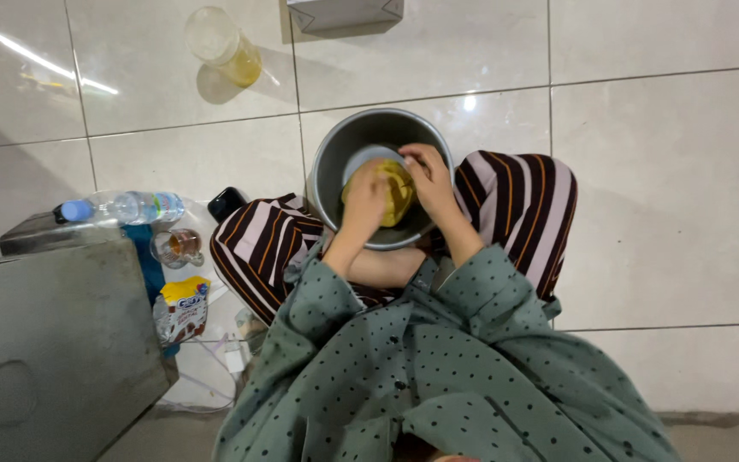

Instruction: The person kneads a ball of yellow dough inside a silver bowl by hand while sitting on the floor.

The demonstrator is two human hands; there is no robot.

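Note:
I sit on a tiled floor with a round metal bowl [335, 154] between my striped knees. Inside it lies a lump of yellow dough [400, 190] against a pale blue inner surface [368, 156]. My left hand [364, 198] presses down on the dough's left side, fingers curled into it. My right hand [428, 175] grips the dough from the right and top. Both wrists come out of green dotted sleeves. Most of the dough is hidden under my hands.
A jar of yellow liquid [226, 47] stands on the tiles beyond the bowl, and a grey box [344, 12] at the top edge. At left: a plastic water bottle [126, 208], small glass [177, 246], dark phone [226, 203], yellow packet [181, 308], grey metal unit [53, 342].

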